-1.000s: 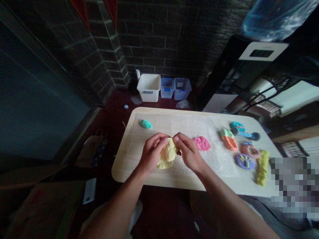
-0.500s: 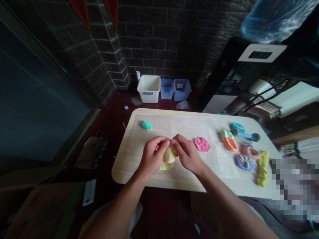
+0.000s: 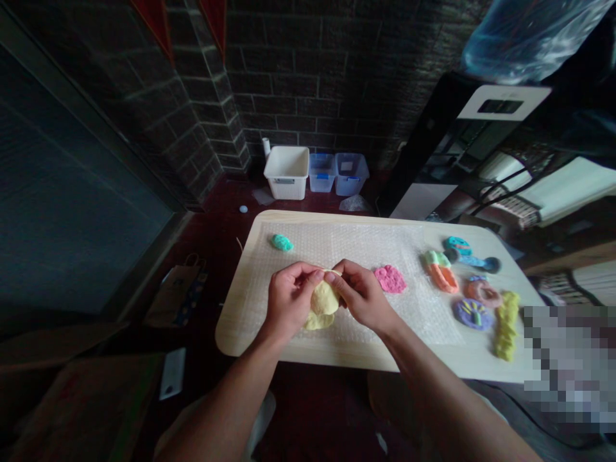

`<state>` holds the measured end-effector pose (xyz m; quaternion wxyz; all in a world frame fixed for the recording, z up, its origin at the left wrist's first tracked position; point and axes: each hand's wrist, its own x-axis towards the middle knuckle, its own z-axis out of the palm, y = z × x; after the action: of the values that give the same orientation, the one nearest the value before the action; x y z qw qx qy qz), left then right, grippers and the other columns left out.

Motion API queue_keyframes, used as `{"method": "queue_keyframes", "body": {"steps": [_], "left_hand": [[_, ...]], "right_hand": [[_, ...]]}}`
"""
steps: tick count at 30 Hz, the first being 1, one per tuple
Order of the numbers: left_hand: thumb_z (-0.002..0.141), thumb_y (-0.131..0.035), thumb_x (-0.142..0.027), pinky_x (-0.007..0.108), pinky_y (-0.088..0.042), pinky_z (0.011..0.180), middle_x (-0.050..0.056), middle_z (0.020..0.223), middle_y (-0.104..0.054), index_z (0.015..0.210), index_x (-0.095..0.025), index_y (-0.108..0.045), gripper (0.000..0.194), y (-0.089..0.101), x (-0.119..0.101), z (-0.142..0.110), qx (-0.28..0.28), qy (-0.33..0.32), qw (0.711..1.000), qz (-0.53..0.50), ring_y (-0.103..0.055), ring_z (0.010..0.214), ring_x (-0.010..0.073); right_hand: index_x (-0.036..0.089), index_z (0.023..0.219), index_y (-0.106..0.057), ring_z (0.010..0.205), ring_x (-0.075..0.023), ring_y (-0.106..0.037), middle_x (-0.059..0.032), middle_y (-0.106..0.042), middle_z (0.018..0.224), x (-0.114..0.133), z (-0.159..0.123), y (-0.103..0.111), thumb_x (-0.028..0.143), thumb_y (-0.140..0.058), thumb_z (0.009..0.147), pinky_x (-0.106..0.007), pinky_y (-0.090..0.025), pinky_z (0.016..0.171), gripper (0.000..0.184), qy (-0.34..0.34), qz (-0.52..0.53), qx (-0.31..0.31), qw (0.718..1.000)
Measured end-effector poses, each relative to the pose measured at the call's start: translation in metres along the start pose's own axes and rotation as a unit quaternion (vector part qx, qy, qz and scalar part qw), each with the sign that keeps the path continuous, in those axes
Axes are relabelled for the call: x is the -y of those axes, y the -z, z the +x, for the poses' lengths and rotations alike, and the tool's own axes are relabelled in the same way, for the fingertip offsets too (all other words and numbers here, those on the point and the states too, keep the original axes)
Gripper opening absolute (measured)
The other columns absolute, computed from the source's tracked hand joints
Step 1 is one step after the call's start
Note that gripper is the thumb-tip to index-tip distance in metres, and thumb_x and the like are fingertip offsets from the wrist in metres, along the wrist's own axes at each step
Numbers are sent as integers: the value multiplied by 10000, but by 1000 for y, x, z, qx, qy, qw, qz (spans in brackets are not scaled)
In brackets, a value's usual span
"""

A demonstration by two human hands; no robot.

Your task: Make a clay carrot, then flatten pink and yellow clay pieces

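Observation:
A flattened piece of pale yellow modelling clay is pinched along its upper edge between both my hands. My left hand grips its left side with thumb and fingers, and my right hand grips the right side. Just below it, a second pale yellow clay piece lies on the bubble wrap; whether the two are joined I cannot tell. A pink clay piece rests to the right of my right hand. Farther back on the left sits a small teal clay lump.
Several clay shapes stand on the table's right: an orange and green one, a purple disc, a yellow strip and a blue bar with dark ends. Beyond the table are a white bin and clear boxes.
The held yellow clay shows more of its face, spread wider between my hands. My left hand has shifted slightly to the left. The other pieces stay in place.

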<state>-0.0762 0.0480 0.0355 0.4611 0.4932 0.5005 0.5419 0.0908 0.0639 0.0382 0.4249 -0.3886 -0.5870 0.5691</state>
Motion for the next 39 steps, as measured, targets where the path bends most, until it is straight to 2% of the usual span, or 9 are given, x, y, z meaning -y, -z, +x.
{"method": "queue_keyframes", "body": {"steps": [7, 12, 16, 22, 26, 30, 34, 37, 39], "left_hand": [[943, -733, -464, 240, -463, 670, 40, 875, -735, 941, -180, -752, 285, -4, 4, 2, 42, 54, 995, -67, -637, 774, 157], [962, -699, -483, 245, -385, 585, -14, 714, -583, 816, -177, -652, 343, -2, 6, 0, 85, 39, 996, -15, -512, 647, 129], [983, -665, -471, 264, -355, 578, -21, 680, -543, 774, -182, -628, 359, 1, 3, 0, 68, -3, 997, 47, -476, 635, 132], [1049, -547, -447, 280, -369, 612, -20, 716, -543, 790, -204, -576, 355, -8, 0, -5, 62, -6, 997, 43, -501, 672, 145], [1090, -435, -439, 306, -383, 664, 1, 740, -605, 829, -207, -585, 381, -12, -4, -10, 26, -41, 989, 141, -554, 699, 163], [1083, -440, -432, 316, -343, 625, -10, 662, -562, 769, -209, -562, 404, -12, -6, -10, 1, -57, 978, 203, -505, 627, 155], [1080, -453, -482, 299, -376, 626, -11, 677, -556, 763, -212, -557, 428, -12, -1, -9, -9, -21, 992, 121, -521, 651, 155], [1066, -466, -556, 283, -374, 579, -27, 641, -499, 734, -218, -524, 477, -11, 3, -8, 11, 28, 998, 54, -500, 610, 146], [1051, -499, -567, 279, -364, 566, -29, 629, -489, 723, -215, -530, 482, -10, 4, -8, 37, 29, 997, 65, -480, 595, 142]], "right_hand": [[196, 787, -583, 511, -97, -466, 49, -535, 600, 0, 2, 2, 552, -763, 937, -232, -359, 477, 426, -3, 26, -25, 999], [204, 837, -569, 562, -118, -475, 38, -514, 649, -1, 0, 2, 605, -622, 1013, -240, -347, 496, 442, -22, -43, -15, 999], [206, 754, -526, 607, -127, -439, 21, -478, 672, -2, -1, -2, 612, -508, 1062, -248, -338, 516, 510, 1, -113, -6, 994], [213, 737, -499, 610, -129, -413, 25, -456, 677, -3, -3, -7, 621, -519, 1053, -256, -330, 524, 517, 7, -91, -8, 996], [214, 727, -512, 585, -131, -423, 29, -449, 650, -8, -5, -8, 651, -450, 1067, -266, -361, 532, 557, -28, -43, -14, 999], [210, 735, -544, 575, -137, -430, 18, -480, 631, -8, -5, -11, 683, -450, 1053, -272, -352, 519, 577, -24, -82, -49, 995], [211, 725, -534, 585, -135, -423, 4, -503, 656, -7, -3, -13, 706, -463, 1038, -264, -342, 497, 590, -6, -103, -72, 992], [211, 717, -530, 552, -128, -436, 13, -496, 634, -6, -2, -12, 729, -473, 1023, -255, -359, 476, 604, -30, -48, -76, 996], [210, 719, -536, 523, -122, -444, 24, -484, 609, -5, -2, -12, 748, -482, 1009, -247, -368, 458, 613, -44, -10, -66, 997]]}}
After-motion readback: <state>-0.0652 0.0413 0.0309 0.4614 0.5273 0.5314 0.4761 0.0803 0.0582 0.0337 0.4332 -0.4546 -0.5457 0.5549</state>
